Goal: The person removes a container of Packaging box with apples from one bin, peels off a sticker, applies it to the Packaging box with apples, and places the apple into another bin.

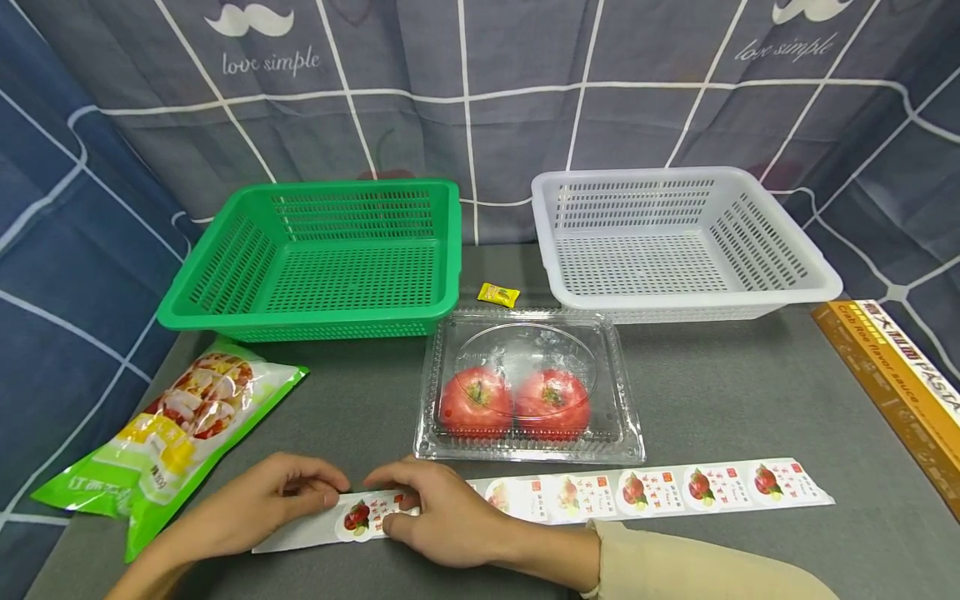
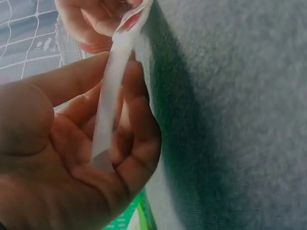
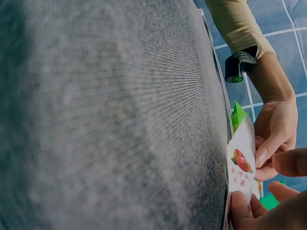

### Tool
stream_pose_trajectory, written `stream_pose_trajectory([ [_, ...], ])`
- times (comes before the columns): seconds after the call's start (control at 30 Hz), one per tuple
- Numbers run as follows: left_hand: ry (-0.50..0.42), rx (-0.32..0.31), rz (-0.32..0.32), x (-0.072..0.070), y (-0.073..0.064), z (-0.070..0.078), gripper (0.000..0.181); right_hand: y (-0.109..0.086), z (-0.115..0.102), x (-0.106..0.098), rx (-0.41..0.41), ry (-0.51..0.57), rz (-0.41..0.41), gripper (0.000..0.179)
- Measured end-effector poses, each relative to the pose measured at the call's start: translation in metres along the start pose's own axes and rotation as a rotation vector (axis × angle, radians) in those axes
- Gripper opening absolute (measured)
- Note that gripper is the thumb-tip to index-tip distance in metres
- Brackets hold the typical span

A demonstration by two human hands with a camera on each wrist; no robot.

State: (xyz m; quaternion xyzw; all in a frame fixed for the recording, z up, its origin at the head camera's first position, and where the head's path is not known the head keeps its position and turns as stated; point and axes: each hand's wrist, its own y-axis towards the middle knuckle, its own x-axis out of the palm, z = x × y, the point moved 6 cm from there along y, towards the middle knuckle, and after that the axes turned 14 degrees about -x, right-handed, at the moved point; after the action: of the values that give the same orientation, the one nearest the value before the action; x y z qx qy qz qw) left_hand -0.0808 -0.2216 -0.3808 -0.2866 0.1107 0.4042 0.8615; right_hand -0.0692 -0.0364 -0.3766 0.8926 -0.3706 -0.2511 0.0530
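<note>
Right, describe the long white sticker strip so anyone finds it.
On the dark grey tabletop, find the clear plastic box holding two red fruits. Along its near side runs the long white sticker strip, partly covered by the right hand. Only it bears repeated fruit labels.

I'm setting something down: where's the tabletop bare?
Most room: right of the clamshell, bordered by white basket, pasta box and sticker strip. Less: between food bag and clamshell, in front of the green basket. Crowded: front left, at left hand and right hand.
</note>
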Motion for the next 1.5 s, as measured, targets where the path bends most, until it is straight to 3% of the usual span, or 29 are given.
stream_pose_trajectory([
  [0.37, -0.131, -0.023, -0.070, 0.0010, 0.0013, -0.0020, 0.023, -0.0022, -0.0014, 0.0042, -0.036, -0.179, -0.074, 0.039],
  [0.6, -0.225, -0.031, -0.161, 0.0073, 0.0023, -0.0023, 0.030, -0.0022, -0.0009, 0.0043, -0.015, -0.160, -0.076, 0.029],
  [0.9, -0.254, 0.039, -0.142, 0.0054, 0.0047, 0.0030, 0.028, -0.0013, -0.0015, 0.0032, -0.021, -0.183, -0.050, 0.023],
  [1.23, -0.292, 0.054, -0.181, 0.0077, 0.0049, 0.0038, 0.027, 0.0037, 0.0026, 0.0023, 0.081, -0.098, 0.040, 0.008],
  [1.37, -0.255, 0.054, -0.151, 0.0073, 0.0042, 0.0031, 0.026, 0.0025, 0.0045, 0.0026, 0.101, -0.068, 0.053, 0.008],
  [1.5, -0.182, 0.049, -0.090, 0.0066, 0.0035, 0.0012, 0.024, 0.0016, 0.0023, 0.0025, 0.070, -0.077, 0.050, 0.009],
])
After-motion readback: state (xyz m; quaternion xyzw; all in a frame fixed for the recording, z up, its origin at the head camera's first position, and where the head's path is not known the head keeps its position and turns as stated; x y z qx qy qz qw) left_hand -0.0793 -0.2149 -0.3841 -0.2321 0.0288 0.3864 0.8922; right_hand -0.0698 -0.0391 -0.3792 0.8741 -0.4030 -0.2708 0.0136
